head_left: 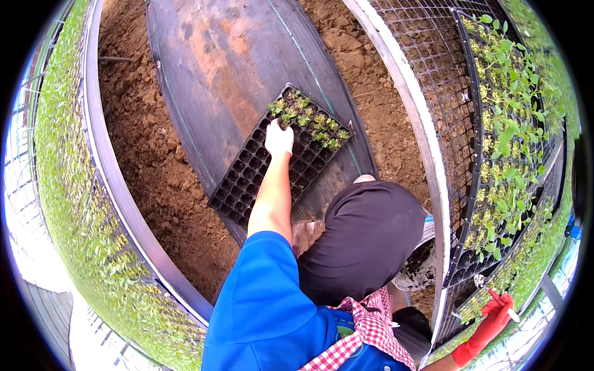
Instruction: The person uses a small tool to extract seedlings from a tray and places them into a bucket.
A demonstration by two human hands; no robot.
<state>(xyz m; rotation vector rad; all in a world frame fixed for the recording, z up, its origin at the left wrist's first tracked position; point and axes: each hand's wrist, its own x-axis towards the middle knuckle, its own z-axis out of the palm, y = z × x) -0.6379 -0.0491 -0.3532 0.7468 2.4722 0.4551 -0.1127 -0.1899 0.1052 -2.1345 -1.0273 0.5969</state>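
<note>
A black cell tray [241, 179] lies at an angle on the dark ground sheet, leafy seedlings [309, 120] filling its far end while the cells toward me hold no plants. My left hand [279, 138], in a white glove, reaches over the tray's middle beside the seedlings. Its fingers are curled, and what they hold, if anything, is hidden. Off to the lower right, my right hand [494, 316], in a red glove, is closed around a thin tool with a white handle [513, 315]. The tool is too small to name more closely.
Reddish soil [139, 142] borders the ground sheet [204, 74]. To the right, a mesh bench [433, 80] with a pale frame carries a tray of taller seedlings [504, 142]. Another bench of green plants [68, 148] curves along the left. My bent knee [371, 229] is close to the tray.
</note>
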